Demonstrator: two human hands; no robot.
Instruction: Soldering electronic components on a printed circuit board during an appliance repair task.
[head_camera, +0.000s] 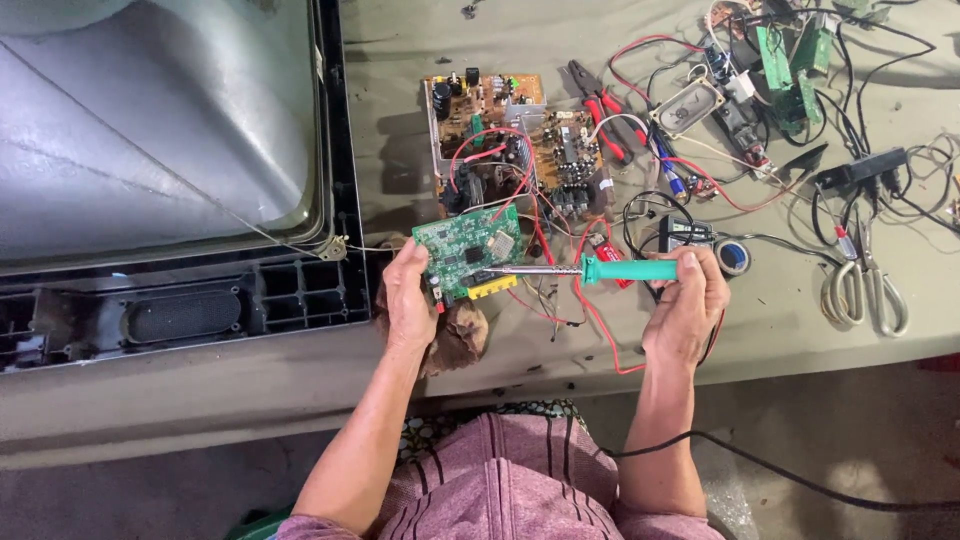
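My left hand (405, 296) grips the left edge of a small green circuit board (464, 246), held tilted above a brown rag (458, 335). My right hand (688, 300) holds a soldering iron by its teal handle (628, 270). The iron's metal shaft points left and its tip (492, 270) touches the lower right part of the green board, near a yellow connector (492, 288). Red wires (590, 315) loop between the two hands.
A large brown circuit board (500, 135) lies behind the green one. An old television shell (170, 170) lies face down at left. Red-handled pliers (600, 110), scissors (866, 290), a small speaker (688, 108), green boards (790, 70) and tangled wires fill the right side.
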